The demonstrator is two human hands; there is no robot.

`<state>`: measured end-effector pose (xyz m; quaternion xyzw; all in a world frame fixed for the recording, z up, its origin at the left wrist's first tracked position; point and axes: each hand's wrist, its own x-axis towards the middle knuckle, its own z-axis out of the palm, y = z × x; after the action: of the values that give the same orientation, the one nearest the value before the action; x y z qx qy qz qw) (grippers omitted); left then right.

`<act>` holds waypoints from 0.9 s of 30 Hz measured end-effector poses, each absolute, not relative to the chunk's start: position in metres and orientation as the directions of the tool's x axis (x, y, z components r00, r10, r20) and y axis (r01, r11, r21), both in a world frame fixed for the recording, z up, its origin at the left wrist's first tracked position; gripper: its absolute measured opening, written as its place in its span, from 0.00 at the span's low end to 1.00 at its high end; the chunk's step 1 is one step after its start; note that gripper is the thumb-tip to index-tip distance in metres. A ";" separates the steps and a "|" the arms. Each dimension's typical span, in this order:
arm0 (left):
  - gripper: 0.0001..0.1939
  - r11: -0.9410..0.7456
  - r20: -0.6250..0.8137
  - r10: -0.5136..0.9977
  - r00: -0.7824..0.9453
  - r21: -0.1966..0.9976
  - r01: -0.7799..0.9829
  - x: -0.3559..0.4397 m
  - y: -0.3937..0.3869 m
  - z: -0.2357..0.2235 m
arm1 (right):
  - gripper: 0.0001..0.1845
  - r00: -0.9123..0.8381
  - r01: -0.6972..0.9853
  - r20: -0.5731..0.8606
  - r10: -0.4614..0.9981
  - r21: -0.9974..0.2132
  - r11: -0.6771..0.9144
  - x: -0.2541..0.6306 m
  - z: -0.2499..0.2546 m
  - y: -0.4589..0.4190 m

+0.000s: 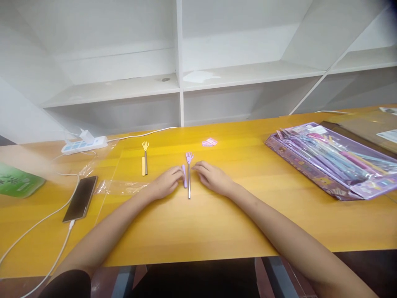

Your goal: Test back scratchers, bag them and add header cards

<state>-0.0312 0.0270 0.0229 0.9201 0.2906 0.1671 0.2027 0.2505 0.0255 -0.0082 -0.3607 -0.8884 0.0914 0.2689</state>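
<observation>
A purple back scratcher (189, 176), with a hand-shaped head and a metal rod, lies on the table between my hands. Just left of its rod is a separate purple handle (185, 177). My left hand (169, 181) rests beside this handle, fingers bent and fingertips at its edge, not wrapped round it. On the other side, my right hand (214, 177) lies with loosely curved fingers near the scratcher's head, holding nothing. Farther left, a yellow back scratcher (145, 159) lies alongside its yellow handle (143, 166).
Pink paper pieces (210, 142) lie behind the scratcher. A purple display box (310, 171) of wrapped items is at right, beside a cardboard box (366, 124). At left are a phone (81, 198) on a cable, clear wrappers (120, 187), a power strip (83, 145) and a green pack (18, 181).
</observation>
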 end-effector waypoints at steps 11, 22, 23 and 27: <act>0.22 -0.837 0.253 0.546 0.798 0.126 0.533 -0.035 0.026 0.003 | 0.13 -0.793 0.539 0.312 0.523 -0.038 0.841 0.249 0.007 0.017; 0.16 -0.787 0.246 0.612 0.751 0.280 0.549 -0.036 0.028 -0.003 | 0.07 -0.736 0.661 0.165 0.657 -0.035 0.750 0.254 0.017 0.004; 0.16 -0.767 0.250 0.636 0.730 0.305 0.564 -0.036 0.027 -0.002 | 0.07 -0.719 0.683 0.127 0.683 -0.051 0.729 0.258 0.017 0.005; 0.17 -0.679 0.308 0.731 0.610 0.416 0.604 -0.040 0.026 0.003 | 0.12 -0.611 0.781 -0.041 0.790 -0.188 0.595 0.278 0.024 0.011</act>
<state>-0.0404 0.0255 0.0031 0.8867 0.3763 0.2314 0.1366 0.2776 0.0114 0.0235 -0.4402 -0.8927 0.0939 0.0234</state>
